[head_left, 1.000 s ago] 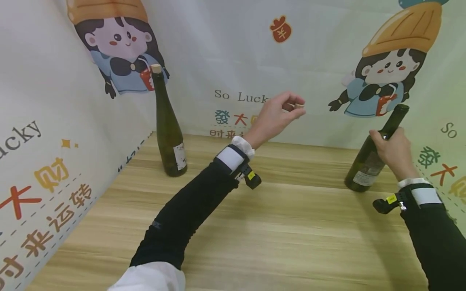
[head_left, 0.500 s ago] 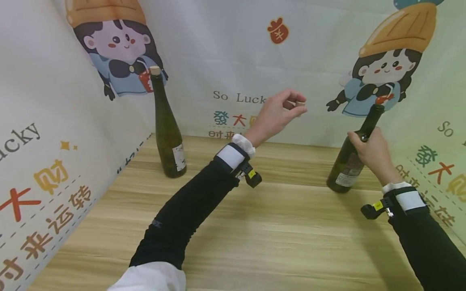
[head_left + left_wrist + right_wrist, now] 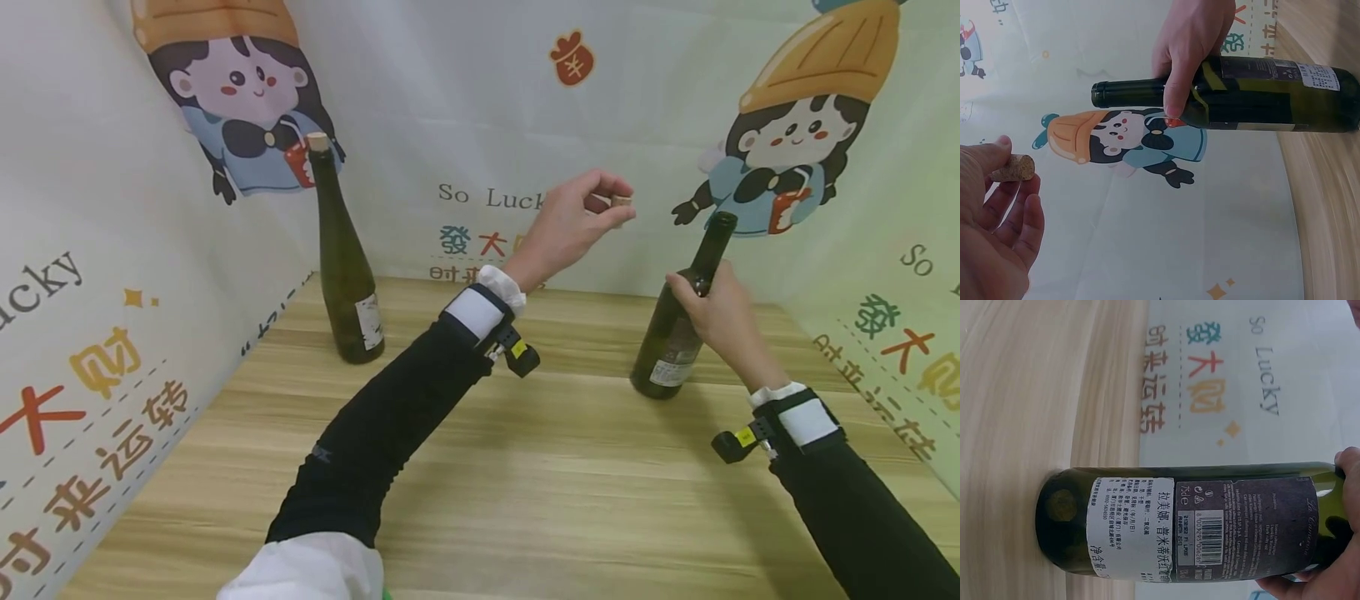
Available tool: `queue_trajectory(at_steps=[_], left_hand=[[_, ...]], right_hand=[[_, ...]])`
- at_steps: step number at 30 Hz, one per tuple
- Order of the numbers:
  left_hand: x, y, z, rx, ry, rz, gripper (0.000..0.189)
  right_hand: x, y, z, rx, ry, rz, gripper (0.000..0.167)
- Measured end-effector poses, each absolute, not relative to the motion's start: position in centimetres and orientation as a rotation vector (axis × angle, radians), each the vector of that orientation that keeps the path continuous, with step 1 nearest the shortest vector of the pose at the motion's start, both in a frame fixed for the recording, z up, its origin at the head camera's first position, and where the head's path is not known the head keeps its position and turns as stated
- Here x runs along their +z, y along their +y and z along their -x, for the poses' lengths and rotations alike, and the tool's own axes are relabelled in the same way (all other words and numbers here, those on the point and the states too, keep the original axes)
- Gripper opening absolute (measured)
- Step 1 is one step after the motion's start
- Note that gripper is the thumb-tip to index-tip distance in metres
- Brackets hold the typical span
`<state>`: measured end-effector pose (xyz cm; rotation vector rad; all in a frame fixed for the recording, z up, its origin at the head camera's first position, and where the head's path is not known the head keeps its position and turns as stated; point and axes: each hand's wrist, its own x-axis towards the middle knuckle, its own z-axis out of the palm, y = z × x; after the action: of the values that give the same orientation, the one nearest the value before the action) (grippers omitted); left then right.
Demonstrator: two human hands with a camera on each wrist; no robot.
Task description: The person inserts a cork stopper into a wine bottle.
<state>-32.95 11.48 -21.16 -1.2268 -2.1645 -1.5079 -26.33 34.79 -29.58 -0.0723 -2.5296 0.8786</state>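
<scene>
1. Moved leftward since the earlier frames: carried the dark bottle [image 3: 673, 337] toward the middle with the right hand [image 3: 722, 312], while keeping the left hand [image 3: 572, 218] in nearly the same place.
2. Reaching from the near left with the left arm, in a black sleeve [image 3: 375, 442], slanting toward the far middle and raised above the tabletop [image 3: 525, 483].
3. Pinching a cork [image 3: 1017, 169] between the thumb and fingers of the left hand, with the other fingers loosely bent; pointing its bare end right, toward the bottle.
4. Extending the right arm from the near right, slanting leftward and away; closed firmly round the bottle at the base of its neck, with the thumb laid across the glass.
5. Holding the bottle to the right of the cork, roughly level at the mouth, with a gap between; tilted, leaning right at the neck. Cannot tell whether touching the tabletop at the base.
6. Turned toward the right wrist camera: a white printed label [image 3: 1132, 528], low on the bottle.
7. Upright at the far left of the tabletop, well apart from both hands: a second bottle [image 3: 347, 258], topped with a stopper [image 3: 318, 142].
</scene>
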Motion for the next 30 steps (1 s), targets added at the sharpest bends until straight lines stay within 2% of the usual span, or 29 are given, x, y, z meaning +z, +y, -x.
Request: queue_trajectory(at_steps=[30], left_hand=[[-16.9, 11.4, 30.6, -1.444, -2.134, 1.291, 0.027]], right_hand=[[-30.4, 27.1, 23.3, 0.934, -2.532, -0.288, 0.048]])
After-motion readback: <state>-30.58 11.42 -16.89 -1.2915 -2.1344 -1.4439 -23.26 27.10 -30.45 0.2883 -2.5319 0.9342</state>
